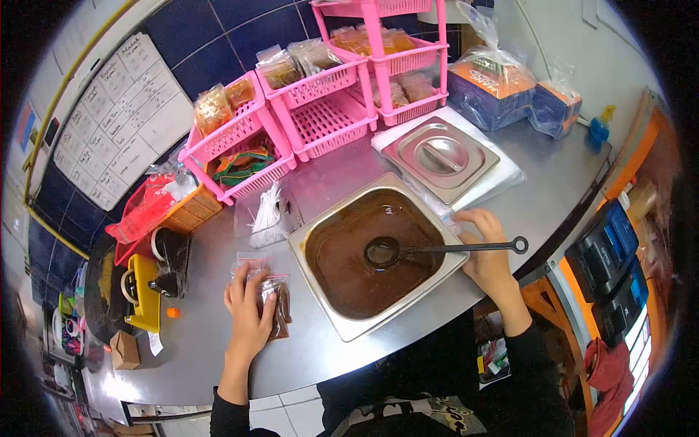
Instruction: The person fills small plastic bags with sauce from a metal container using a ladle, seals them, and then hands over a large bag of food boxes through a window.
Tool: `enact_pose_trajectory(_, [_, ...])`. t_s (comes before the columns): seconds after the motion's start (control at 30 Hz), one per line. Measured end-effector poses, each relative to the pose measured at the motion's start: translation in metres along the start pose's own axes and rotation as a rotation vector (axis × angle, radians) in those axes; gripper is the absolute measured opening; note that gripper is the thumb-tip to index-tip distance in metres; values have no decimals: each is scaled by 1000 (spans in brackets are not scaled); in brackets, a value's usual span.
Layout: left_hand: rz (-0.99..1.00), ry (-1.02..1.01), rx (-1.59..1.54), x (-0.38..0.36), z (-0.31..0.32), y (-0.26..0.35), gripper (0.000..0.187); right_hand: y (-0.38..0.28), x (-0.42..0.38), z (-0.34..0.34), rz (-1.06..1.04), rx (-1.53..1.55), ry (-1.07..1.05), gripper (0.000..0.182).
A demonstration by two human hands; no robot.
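My left hand [249,315] is closed on a small zip bag of dark brown sauce [279,320], its thumb across the front. Red-striped zip tops of bags [253,258] show at its fingertips. A steel pan [336,315] of brown sauce [349,273] stands in front of me. A black ladle [437,248] rests with its bowl in the sauce and its handle over the right rim. Beside that rim, my right hand [489,255] has bent fingers held apart, with the handle crossing over it. Whether it touches the rim is hard to see.
Behind the pan, a steel lid [440,159] lies on white plastic sheets [502,164]. Pink baskets [320,135] with filled packets line the wall. A tub of white sticks [268,215] and a yellow tape dispenser [145,295] stand left; wrapped blue-orange boxes [491,87] stand back right.
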State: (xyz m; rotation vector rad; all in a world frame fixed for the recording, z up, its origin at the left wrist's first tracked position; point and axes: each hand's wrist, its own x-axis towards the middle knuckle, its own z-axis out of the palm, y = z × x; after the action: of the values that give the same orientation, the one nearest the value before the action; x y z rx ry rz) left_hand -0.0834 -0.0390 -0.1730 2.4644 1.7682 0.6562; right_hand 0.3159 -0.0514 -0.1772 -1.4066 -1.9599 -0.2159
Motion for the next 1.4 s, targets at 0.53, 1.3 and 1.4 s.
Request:
enact_pose_trajectory(0.53, [-100,-582,-1682,-75,53,172,43,-92,-89,-64,303,1027,-146,15])
enact_pose_trajectory(1.3, [-43,-184,-1714,-72,39,162,10,-136,-80,-32,-227,333,207,30])
enact_pose_trajectory(1.4, [14,-128,-1613,-72,39,164,10,-140,-82,-36,-130,492,-75,30])
